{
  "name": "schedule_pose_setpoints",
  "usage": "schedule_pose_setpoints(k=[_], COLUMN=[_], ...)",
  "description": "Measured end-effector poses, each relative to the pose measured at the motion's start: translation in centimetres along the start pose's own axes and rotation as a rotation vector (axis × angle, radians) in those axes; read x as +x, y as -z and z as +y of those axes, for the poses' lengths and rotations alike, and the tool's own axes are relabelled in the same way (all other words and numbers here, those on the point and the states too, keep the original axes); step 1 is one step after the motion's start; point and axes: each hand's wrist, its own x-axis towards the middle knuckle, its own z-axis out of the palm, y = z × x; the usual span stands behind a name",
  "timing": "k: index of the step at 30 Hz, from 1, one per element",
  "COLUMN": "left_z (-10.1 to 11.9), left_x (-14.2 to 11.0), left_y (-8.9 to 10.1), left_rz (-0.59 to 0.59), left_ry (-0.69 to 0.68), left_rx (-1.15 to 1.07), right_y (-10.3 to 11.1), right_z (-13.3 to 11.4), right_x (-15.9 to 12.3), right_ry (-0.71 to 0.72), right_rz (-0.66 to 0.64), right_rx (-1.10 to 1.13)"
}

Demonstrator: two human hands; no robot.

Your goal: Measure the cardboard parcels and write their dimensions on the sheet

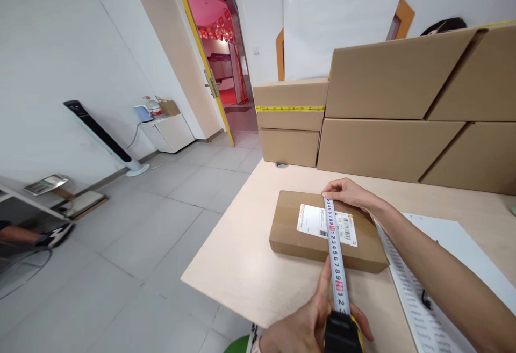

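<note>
A brown cardboard parcel with a white shipping label lies flat on the wooden table. Across its top, from the far edge past the near edge, runs the extended blade of a tape measure. My left hand is closed around the black and yellow case at the near side, thumb stretched along the blade. At the parcel's far edge, my right hand pinches the blade's end against the box. Part of the label is hidden under the blade.
Large cardboard boxes are stacked along the table's back. Printed sheets with a dark pen-like object lie at right. The table's left edge borders the tiled floor. Another person's foot shows at far left.
</note>
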Motion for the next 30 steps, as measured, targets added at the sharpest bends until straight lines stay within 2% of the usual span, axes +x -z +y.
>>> schedule_pose_setpoints(k=[11,17,21,30], left_z=[0.2,0.28,-0.02,-0.34], left_x=[-0.06,-0.11,-0.13,-0.28], left_y=[-0.15,-0.32,-0.21,-0.15], left_rz=[-0.02,0.031,-0.011,-0.005], left_ry=[-0.012,0.037,-0.004,-0.025], left_rx=[0.011,-0.062,-0.085,-0.111], right_y=[-0.03,0.0,-0.01,-0.02], right_z=[-0.01,0.16,0.25,0.06], right_x=[0.0,0.09,0.16,0.03], right_ry=[-0.001,0.01,0.014,0.011], right_rz=[0.0,0.004,0.009,0.003], right_rx=[-0.009,-0.011,-0.012,0.0])
